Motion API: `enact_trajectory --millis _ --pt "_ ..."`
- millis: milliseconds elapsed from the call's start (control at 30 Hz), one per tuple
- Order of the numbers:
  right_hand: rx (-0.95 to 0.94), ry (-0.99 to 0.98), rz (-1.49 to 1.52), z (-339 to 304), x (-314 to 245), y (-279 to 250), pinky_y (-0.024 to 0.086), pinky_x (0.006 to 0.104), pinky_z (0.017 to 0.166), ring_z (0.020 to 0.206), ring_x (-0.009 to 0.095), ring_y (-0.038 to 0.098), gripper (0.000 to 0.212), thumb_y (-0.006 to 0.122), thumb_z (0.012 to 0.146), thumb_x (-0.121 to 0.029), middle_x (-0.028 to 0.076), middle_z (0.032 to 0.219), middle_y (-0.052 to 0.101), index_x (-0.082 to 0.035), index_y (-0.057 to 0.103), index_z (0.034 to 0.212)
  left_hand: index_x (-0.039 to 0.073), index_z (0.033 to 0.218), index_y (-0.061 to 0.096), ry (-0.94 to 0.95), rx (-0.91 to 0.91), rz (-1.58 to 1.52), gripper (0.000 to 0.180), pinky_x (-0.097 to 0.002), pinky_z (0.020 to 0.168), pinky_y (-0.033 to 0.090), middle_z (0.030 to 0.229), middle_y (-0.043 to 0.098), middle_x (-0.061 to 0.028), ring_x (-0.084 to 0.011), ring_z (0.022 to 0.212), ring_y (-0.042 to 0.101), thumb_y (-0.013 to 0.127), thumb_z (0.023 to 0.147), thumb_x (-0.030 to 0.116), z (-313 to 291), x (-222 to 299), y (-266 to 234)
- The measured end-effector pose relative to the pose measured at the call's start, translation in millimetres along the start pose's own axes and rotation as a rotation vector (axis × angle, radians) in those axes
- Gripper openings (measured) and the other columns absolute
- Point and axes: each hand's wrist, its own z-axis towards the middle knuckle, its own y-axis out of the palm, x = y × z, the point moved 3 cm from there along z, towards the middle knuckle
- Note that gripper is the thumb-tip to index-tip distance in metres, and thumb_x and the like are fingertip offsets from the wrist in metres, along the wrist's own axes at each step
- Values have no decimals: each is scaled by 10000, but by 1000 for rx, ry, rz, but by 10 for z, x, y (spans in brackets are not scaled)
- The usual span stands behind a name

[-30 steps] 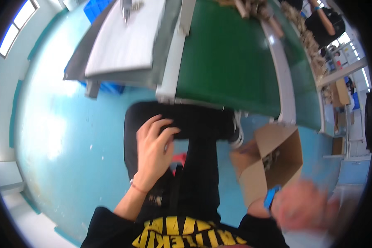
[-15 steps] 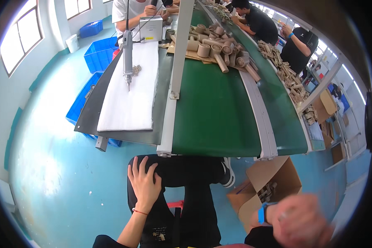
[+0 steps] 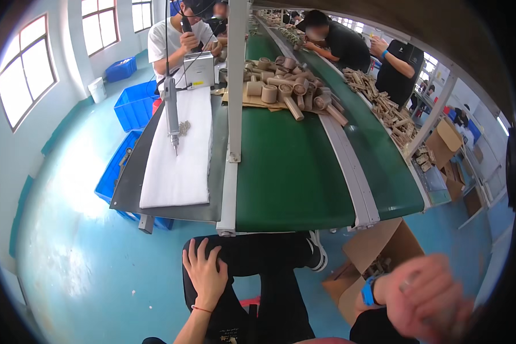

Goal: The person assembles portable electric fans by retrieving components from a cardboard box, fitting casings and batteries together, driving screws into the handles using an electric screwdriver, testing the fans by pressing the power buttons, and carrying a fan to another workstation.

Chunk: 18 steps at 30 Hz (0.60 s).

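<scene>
My left hand (image 3: 207, 276) lies on my black-trousered left knee, palm down with its fingers spread, holding nothing. At the lower right my right hand (image 3: 424, 298) is raised close to the camera. Its fingers are curled inward and partly blurred, so whatever they may hold is hidden. A blue band (image 3: 368, 291) circles that wrist. Beyond my knees, a grey electric screwdriver (image 3: 171, 112) hangs bit-down above a white foam sheet (image 3: 175, 178) on the left side of the bench. A small heap of screws (image 3: 184, 127) sits beside it. Neither hand touches the bench.
Brown cylindrical handled parts (image 3: 295, 86) are piled on cardboard across the green conveyor belt (image 3: 292, 172). Several flat tan parts (image 3: 384, 112) line its right side. An open carton (image 3: 378, 246) stands on the floor near my right hand; blue crates (image 3: 135, 106) stand left. Co-workers sit farther along.
My view has tilted upward, so the bench sits lower in the picture and more of the room shows. My left hand stays on the knee; the right remains raised, fingers curled.
</scene>
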Motion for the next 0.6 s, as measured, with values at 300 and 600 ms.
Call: enact_trajectory --millis 300,600 --pt "249 468 232 -45 127 48 351 274 415 421 145 420 500 342 974 -498 31 592 489 -49 442 1169 92 988 662 -4 1 -19 272 -525 1103 227 1236 530 -132 -389 1284 373 599 725 78 -18 -9 -16" --pt "471 901 -80 -308 508 260 351 238 410 459 97 438 573 425 942 -567 21 589 459 -27 438 1134 96 1013 648 78 -5 -14 278 -500 1099 236 1239 531 -127 -364 1292 382 606 738 83 -15 -91 13"
